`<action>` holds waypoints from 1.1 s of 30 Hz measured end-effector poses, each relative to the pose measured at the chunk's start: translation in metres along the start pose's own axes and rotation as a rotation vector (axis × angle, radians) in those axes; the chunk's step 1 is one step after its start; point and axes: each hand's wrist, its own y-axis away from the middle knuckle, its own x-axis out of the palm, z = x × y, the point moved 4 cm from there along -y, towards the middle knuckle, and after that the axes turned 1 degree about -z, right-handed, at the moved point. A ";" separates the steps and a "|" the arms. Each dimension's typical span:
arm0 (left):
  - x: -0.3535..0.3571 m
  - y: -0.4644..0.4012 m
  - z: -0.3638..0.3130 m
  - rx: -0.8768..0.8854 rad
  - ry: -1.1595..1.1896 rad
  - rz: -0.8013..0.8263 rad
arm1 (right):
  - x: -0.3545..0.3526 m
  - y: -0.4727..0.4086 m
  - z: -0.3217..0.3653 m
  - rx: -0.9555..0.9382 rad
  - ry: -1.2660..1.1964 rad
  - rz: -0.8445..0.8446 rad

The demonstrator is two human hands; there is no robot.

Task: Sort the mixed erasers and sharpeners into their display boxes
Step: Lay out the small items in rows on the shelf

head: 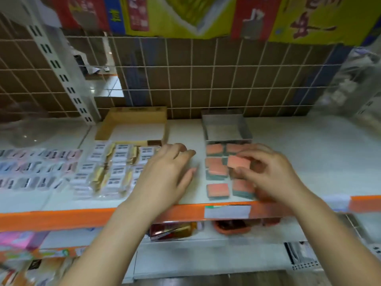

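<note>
Erasers, pink over green (216,169), lie loose on the white shelf (309,151) before a grey box (225,124). We see the right hand (274,176) pinching one pink eraser (238,162) above them; the left hand (165,174) hovers with relaxed fingers, holding nothing.

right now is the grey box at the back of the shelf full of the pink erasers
No, the grey box looks empty inside, while the pink erasers lie loose on the shelf in front of it.

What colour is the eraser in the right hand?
Salmon pink eraser pinched by the right hand; head view.
</note>
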 end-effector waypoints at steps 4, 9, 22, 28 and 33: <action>0.029 -0.024 -0.020 -0.055 0.056 0.131 | -0.024 -0.011 -0.053 0.111 0.004 0.018; 0.052 -0.042 -0.034 -0.086 0.026 0.254 | -0.018 -0.031 -0.088 0.175 0.039 0.140; 0.067 -0.045 -0.037 -0.155 -0.007 0.304 | -0.011 -0.041 -0.102 0.258 -0.058 0.258; 0.068 -0.041 -0.036 -0.154 0.024 0.252 | -0.011 -0.033 -0.098 0.251 -0.090 0.240; 0.071 -0.040 -0.034 -0.129 0.036 0.243 | -0.013 -0.023 -0.096 0.169 -0.097 0.198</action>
